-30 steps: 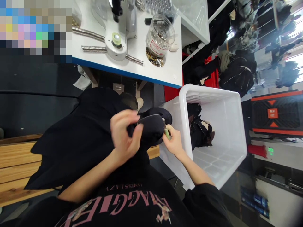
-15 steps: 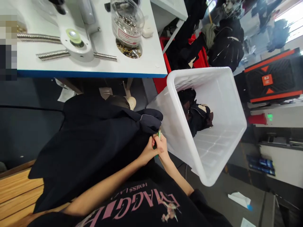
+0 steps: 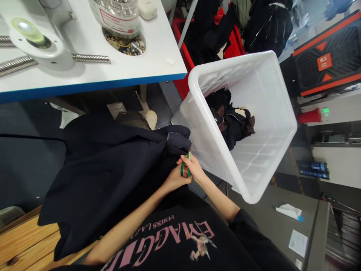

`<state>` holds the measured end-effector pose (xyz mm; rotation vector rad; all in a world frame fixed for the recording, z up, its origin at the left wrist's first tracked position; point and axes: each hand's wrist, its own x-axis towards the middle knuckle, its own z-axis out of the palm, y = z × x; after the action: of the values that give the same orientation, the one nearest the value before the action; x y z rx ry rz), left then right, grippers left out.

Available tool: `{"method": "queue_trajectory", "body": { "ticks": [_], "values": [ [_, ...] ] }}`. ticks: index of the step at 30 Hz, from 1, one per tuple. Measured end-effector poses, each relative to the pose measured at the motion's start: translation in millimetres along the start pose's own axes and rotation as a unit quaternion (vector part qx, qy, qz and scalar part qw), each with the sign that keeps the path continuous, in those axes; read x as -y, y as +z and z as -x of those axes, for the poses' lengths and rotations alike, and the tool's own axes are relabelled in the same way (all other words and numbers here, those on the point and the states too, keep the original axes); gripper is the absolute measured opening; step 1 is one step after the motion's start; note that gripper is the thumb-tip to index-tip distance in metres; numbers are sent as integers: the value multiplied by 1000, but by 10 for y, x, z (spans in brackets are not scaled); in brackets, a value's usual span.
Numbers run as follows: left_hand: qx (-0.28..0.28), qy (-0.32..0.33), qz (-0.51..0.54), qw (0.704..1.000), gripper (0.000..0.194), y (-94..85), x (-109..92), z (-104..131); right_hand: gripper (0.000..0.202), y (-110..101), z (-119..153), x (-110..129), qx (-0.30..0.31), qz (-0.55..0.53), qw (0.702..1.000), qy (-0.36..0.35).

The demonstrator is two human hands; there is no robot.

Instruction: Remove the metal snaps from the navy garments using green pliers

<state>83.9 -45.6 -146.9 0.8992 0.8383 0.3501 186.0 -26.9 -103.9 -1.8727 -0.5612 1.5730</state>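
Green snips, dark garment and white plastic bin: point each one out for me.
green snips (image 3: 185,168), head view, on the green handle between the two hands.
dark garment (image 3: 113,165), head view, on the broad fabric over the lap.
white plastic bin (image 3: 194,81), head view, on the near rim.

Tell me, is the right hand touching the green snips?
Touching. The head view shows the right hand with its fingers wrapped around the green snips.

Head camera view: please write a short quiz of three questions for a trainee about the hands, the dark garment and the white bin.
1. True or false: the right hand holds green-handled snips.
2. What lies inside the white bin? A) dark clothing B) metal snaps C) paper
3. Which hand touches the dark garment beside the snips?

Key: 1 true; 2 A; 3 the left hand.
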Motion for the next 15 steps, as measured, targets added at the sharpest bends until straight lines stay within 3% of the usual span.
{"method": "queue_trajectory", "body": {
  "ticks": [3,9,12,15],
  "values": [
    [-38,-22,-52,998,31,-1,36,-10,28,95,-65,-20,-17,6,1000,-5],
    [-107,-30,-116,987,48,45,109,-97,22,310,-200,-90,-115,44,992,-38],
    [-146,-31,-135,979,40,81,184,-164,16,350,-271,-122,-150,61,985,-66],
    [-182,-35,-145,972,36,94,243,-195,24,350,-333,-165,-160,76,982,-66]
  ]
}}
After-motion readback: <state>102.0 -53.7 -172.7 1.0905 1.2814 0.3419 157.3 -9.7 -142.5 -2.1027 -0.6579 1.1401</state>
